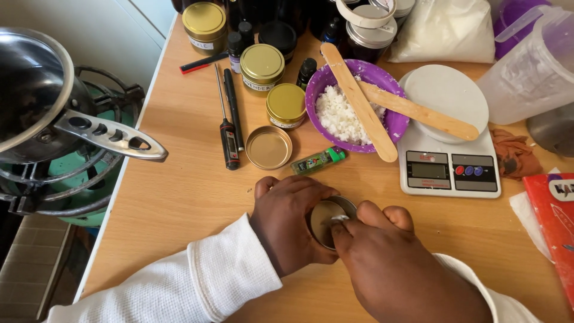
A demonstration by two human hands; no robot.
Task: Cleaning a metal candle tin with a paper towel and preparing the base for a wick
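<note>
Our left hand (pixel 293 224) wraps round a small open tin (pixel 330 220) on the surface (pixel 179 197) while our right hand (pixel 388 263) pinches something white inside it, green lighter (pixel 318 160) just beyond.

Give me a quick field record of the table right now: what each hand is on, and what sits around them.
left hand: wrapped around a small round tin, holding it on the table
right hand: fingertips pressing a small white piece into the tin
lid: gold, lying open side up, beyond the hands
lighter: green, flat, beside the lid
purple bowl: white flakes inside, two wooden sticks across it
scale: white, right of the bowl
probe thermometer: black, left of the lid
table: light wood
</note>
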